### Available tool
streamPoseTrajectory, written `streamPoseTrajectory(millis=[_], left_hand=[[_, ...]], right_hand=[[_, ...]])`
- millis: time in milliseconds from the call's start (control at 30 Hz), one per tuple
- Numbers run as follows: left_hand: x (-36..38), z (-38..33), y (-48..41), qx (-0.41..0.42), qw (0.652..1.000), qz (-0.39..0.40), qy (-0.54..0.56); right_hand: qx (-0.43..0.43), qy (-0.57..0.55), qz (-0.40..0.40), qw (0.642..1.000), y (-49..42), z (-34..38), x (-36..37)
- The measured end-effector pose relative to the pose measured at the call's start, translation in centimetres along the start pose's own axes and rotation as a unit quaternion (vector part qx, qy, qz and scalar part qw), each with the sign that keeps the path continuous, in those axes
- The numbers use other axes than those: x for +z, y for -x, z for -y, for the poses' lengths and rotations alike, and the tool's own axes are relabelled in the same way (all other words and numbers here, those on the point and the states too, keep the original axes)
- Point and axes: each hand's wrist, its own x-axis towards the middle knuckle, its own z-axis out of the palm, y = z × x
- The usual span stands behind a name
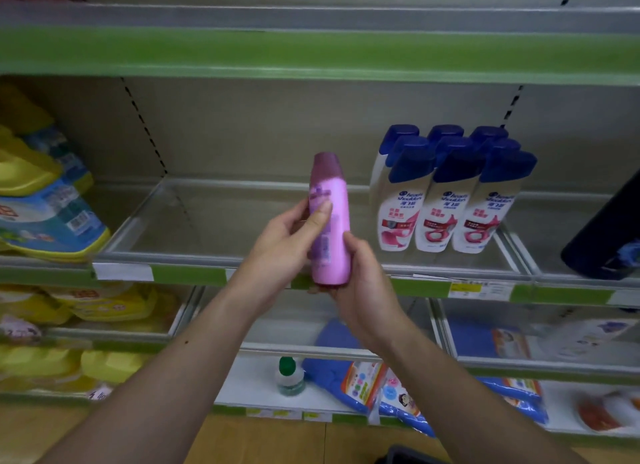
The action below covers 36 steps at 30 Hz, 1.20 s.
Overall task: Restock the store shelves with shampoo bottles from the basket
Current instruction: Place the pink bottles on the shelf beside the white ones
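Note:
A pink shampoo bottle (333, 221) with a darker purple cap stands upright in both my hands, in front of the middle shelf (207, 221). My left hand (287, 242) grips its left side, thumb across the label. My right hand (360, 283) wraps its lower right side and supports the base. On that shelf, to the right, stand several white shampoo bottles with blue caps (446, 193) in rows. A dark basket corner (412, 455) shows at the bottom edge.
Yellow and blue detergent bags (45, 200) fill the left bay. A dark blue container (609, 235) stands at the far right. Lower shelves hold blue refill packs (381, 384) and a small green-capped bottle (290, 377). A green shelf edge (311, 51) runs overhead.

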Motion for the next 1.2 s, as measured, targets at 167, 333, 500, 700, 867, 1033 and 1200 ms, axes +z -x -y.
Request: streamPoseTrajectory(millis=[167,333,500,700,867,1033,1200], left_hand=[[0.7,0.9,-1.4,-0.019,0.999,-0.026,-0.026],[0.1,1.4,-4.1,-0.034,0.998,-0.014,-0.053],[-2.0,1.4,-8.1,0.023,0.99,-0.009,-0.14],[-1.9,1.7,-13.1,0.038,0.983,-0.011,-0.177],[-2.7,3.7,-14.9,0.038,0.986,-0.01,-0.159],[-2.6,4.2,-14.8,0.039,0.986,0.001,-0.159],[-2.4,4.3,-14.8,0.031,0.984,-0.011,-0.175]], right_hand=[[-0.12,0.223,-0.065,0.965,-1.2,-0.1,0.1],[-0.169,0.384,-0.133,0.898,-2.9,0.6,0.1],[-0.13,0.46,-0.139,0.867,-4.4,1.5,-1.1],[-0.123,0.538,-0.12,0.825,-4.4,0.6,-2.1],[-0.127,0.546,-0.111,0.821,-4.5,0.4,-2.2],[-0.128,0.559,-0.115,0.811,-4.6,0.3,-2.0],[-0.112,0.552,-0.112,0.819,-4.3,0.7,-1.7]])
